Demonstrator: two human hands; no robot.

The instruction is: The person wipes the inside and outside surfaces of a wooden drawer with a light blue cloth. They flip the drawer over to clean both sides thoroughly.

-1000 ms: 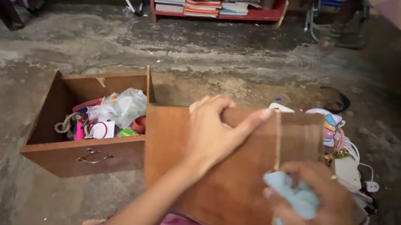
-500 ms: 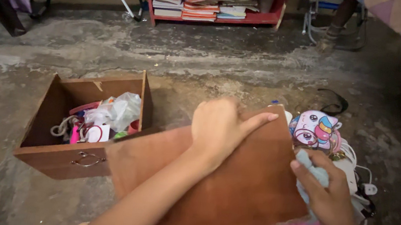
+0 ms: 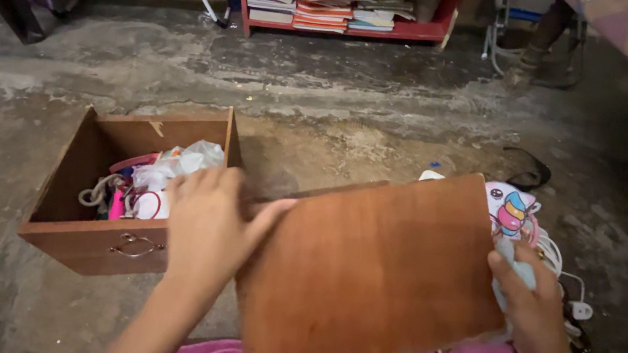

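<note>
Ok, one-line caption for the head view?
Both hands hold a brown board beside an open drawer.

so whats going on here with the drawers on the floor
A person sits on a rough concrete floor holding an empty wooden drawer over their lap, its flat brown underside facing up. The left hand grips its left edge; the right hand holds the right edge with a light blue cloth bunched in it. A second drawer full of odds and ends sits on the floor to the left.
</note>
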